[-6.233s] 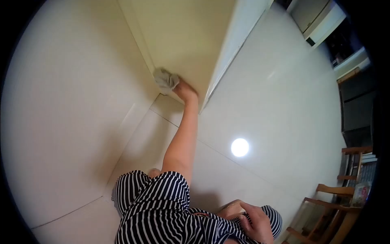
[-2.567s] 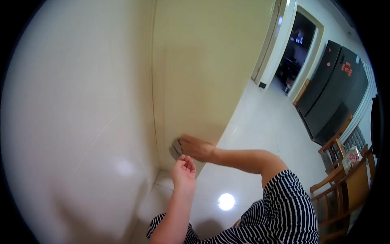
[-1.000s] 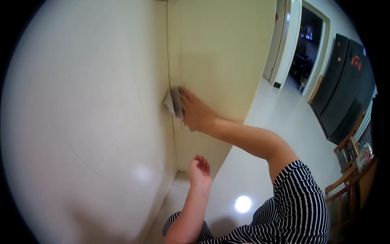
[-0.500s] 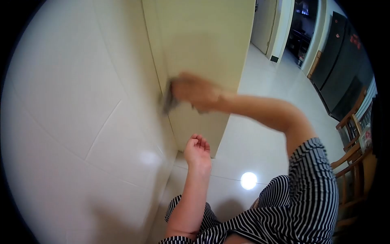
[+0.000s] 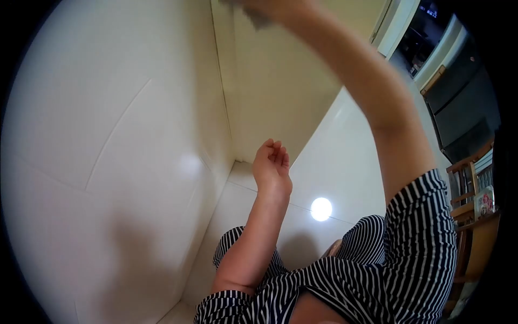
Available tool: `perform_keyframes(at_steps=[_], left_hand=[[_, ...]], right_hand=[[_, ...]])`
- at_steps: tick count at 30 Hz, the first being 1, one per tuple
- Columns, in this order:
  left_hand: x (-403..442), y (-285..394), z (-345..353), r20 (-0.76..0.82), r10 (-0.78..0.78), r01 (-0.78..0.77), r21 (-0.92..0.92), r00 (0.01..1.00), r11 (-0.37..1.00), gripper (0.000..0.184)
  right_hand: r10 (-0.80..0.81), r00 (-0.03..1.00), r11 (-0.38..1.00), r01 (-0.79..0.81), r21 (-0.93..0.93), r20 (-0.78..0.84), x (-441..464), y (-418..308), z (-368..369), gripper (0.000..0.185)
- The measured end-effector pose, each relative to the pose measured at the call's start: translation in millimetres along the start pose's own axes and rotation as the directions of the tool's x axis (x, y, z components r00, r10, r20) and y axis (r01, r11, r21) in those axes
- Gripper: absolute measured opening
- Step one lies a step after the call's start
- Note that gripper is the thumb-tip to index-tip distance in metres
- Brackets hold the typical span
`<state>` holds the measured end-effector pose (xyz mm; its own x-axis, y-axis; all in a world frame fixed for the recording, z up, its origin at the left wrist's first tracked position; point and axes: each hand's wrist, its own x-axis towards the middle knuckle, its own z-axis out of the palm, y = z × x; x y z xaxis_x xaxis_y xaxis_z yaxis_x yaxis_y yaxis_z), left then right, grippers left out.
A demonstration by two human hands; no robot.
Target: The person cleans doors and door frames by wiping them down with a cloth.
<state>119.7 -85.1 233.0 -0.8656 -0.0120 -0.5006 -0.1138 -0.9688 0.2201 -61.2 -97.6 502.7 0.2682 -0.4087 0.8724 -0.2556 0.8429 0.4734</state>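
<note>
At the top edge of the head view, my right hand [image 5: 280,6] is partly cut off and blurred. It is closed on a grey cloth [image 5: 258,19], which lies against the cream-coloured panel [image 5: 286,81]. The panel meets the white tiled wall [image 5: 135,135] in a corner beside the cloth. Lower down, in front of the panel's base, my left hand [image 5: 272,164] is raised palm up. Its fingers are loosely bent, and nothing shows in them.
Pale floor tiles [image 5: 340,156] stretch to the right of the panel, with a bright light reflection on them. A dark refrigerator [image 5: 464,102] stands at the far right, near an open doorway [image 5: 423,32]. Wooden chairs [image 5: 468,183] are at the right edge.
My right hand has moved up with the cloth along the panel, to the top edge of the view. My left hand appears slightly higher, its fingers still loosely bent. The view has shifted a little.
</note>
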Motion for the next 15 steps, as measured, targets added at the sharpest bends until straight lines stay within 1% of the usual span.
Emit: perform_keyframes(at_steps=[1,2,3,4,5,6,7,8,9,12,13,14,15], left_hand=[[-6,-1,4,-0.027,0.06,-0.06,0.026,0.998,0.998,0.018],[-10,-1,6,-0.049,0.119,-0.116,0.056,0.992,0.992,0.017],[-14,1,9,-0.062,0.156,-0.152,0.068,0.986,0.986,0.017],[-11,3,7,-0.069,0.156,-0.151,0.067,0.985,0.986,0.017],[-8,4,3,-0.04,0.224,-0.221,0.064,0.974,0.973,0.017],[-7,6,-1,-0.012,0.292,-0.291,0.059,0.956,0.955,0.017],[-6,8,-3,-0.018,0.291,-0.29,0.06,0.957,0.955,0.017],[-15,11,2,-0.003,0.34,-0.339,0.067,0.941,0.939,0.016],[-16,12,2,0.012,0.382,-0.382,0.063,0.924,0.922,0.016],[-14,12,-1,0.008,0.389,-0.388,0.051,0.921,0.92,0.015],[-13,10,-2,-0.004,0.383,-0.382,0.053,0.924,0.922,0.015],[-13,8,0,0.007,0.34,-0.339,0.064,0.941,0.938,0.016],[-25,7,16,0.014,0.302,-0.302,0.09,0.953,0.949,0.017]], right_hand=[[0.014,0.995,0.994,-0.003,0.113,-0.096,-22,-17,-5,0.043],[-0.124,0.953,0.979,0.162,-0.121,0.277,-40,-35,-38,0.051],[-0.149,0.766,0.88,0.392,-0.27,0.625,-58,-47,-58,0.059],[-0.151,0.763,0.882,0.392,-0.263,0.629,-88,-54,-55,0.059],[-0.225,0.817,0.94,0.326,-0.104,0.532,-125,-65,-52,0.045],[-0.272,0.867,0.961,0.269,0.067,0.418,-159,-75,-51,0.035],[-0.31,0.824,0.95,0.281,0.134,0.474,-184,-86,-57,0.037],[-0.347,0.776,0.938,0.283,0.201,0.527,-209,-97,-63,0.039],[-0.405,0.704,0.914,0.302,0.269,0.584,-233,-108,-70,0.039],[-0.578,0.44,0.815,0.355,0.458,0.687,-282,-129,-91,0.041],[-0.614,0.361,0.787,0.353,0.507,0.702,-295,-133,-97,0.042],[-0.644,0.283,0.761,0.338,0.554,0.711,-306,-133,-102,0.042],[-0.66,0.229,0.747,0.305,0.591,0.716,-305,-127,-108,0.043]])
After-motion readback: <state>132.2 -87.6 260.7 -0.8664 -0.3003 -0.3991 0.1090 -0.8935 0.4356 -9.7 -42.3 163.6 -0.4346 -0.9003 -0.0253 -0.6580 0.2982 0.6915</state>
